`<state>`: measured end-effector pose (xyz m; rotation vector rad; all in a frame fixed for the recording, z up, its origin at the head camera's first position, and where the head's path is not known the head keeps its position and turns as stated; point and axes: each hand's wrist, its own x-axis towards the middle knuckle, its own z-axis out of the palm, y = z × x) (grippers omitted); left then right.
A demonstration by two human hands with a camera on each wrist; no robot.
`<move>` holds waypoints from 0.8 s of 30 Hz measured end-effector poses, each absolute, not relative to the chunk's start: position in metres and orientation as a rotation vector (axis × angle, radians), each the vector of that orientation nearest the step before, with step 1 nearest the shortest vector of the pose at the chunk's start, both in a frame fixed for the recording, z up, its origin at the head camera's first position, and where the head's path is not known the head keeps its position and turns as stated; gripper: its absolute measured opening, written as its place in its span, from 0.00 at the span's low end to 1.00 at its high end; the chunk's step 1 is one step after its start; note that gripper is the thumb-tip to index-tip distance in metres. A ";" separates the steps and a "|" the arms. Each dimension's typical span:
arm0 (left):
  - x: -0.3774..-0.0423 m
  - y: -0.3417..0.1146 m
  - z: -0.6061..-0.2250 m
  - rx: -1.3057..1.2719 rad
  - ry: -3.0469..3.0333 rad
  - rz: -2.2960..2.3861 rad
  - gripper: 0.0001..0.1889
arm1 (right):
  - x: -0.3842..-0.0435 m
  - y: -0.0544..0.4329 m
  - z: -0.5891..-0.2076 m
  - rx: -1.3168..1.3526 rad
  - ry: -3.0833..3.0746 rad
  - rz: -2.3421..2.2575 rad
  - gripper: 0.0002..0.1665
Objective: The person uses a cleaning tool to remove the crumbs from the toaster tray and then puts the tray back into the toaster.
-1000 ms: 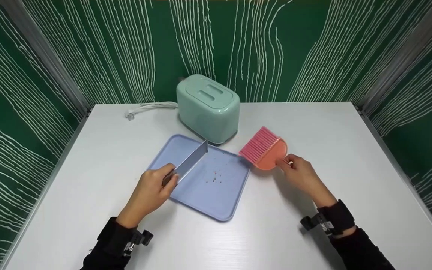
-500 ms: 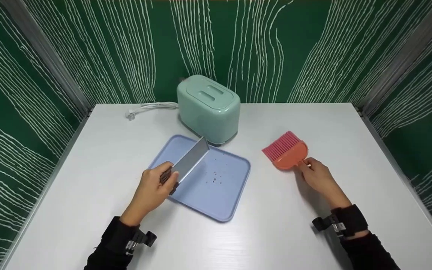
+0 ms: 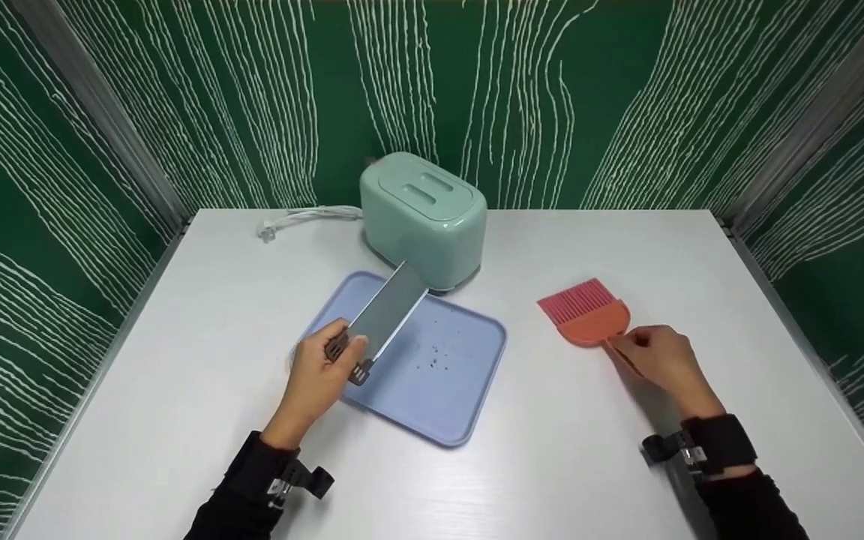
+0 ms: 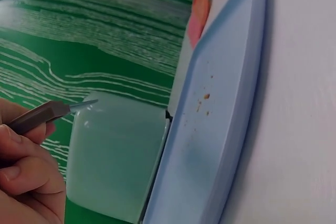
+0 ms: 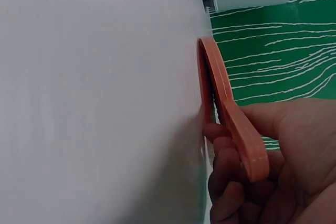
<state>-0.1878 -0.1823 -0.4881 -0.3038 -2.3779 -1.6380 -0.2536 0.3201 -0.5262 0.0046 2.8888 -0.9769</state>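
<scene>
My left hand (image 3: 316, 386) grips a thin metal crumb tray (image 3: 393, 304) by its dark slotted end. The tray is tilted above the left part of a light blue serving tray (image 3: 462, 420). Dark brown crumbs (image 4: 206, 96) lie scattered on the blue surface. Over to the right, my right hand (image 3: 668, 364) pinches the handle of a small orange brush (image 3: 597, 324) with pink bristles. In the right wrist view, thumb and fingers are around the handle, and the brush head is right at the white tabletop.
A mint green toaster (image 3: 424, 229) stands behind the blue tray, close to its far edge. Its white cord and plug (image 3: 268, 231) lie to the left. Green walls with white lines (image 3: 522, 97) enclose the white table (image 3: 552, 480) on the back and sides.
The right hand has carried the brush right, away from the blue tray, and lowered it to the table. The left hand has turned the crumb tray so its flat face shows more.
</scene>
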 end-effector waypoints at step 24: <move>-0.200 -0.141 -0.486 -0.024 -2.131 -2.218 0.10 | -0.257 0.311 -0.509 0.116 2.853 -1.106 0.24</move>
